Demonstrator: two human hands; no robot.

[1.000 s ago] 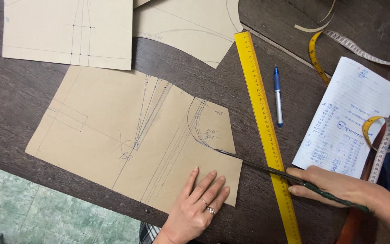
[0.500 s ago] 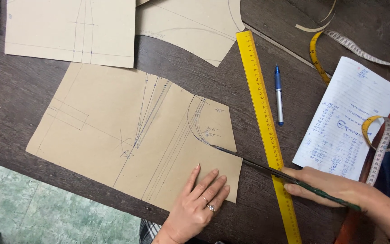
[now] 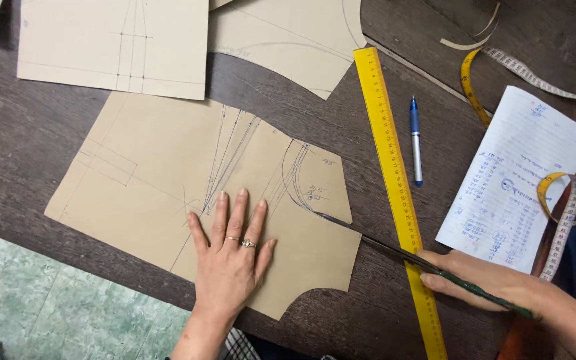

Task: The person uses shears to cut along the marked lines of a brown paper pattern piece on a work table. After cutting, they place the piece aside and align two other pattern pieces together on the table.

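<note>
A tan paper pattern piece (image 3: 168, 180) with drawn lines lies on the dark wooden table (image 3: 28, 140). My left hand (image 3: 231, 257) presses flat on its lower part, fingers spread, rings on two fingers. My right hand (image 3: 485, 283) grips the green handles of long scissors (image 3: 375, 243). The blades reach left across the yellow ruler (image 3: 395, 180) and sit in a curved cut line near the pattern's right edge.
Two more tan pattern sheets (image 3: 115, 40) (image 3: 288, 40) lie at the top. A blue pen (image 3: 416, 140) rests right of the ruler. A written notebook page (image 3: 515, 180) and a yellow tape measure (image 3: 561, 213) lie at the right. Green floor (image 3: 41, 300) shows lower left.
My left hand has slid up and left onto the middle of the pattern piece. The scissors have advanced a little along the curved line.
</note>
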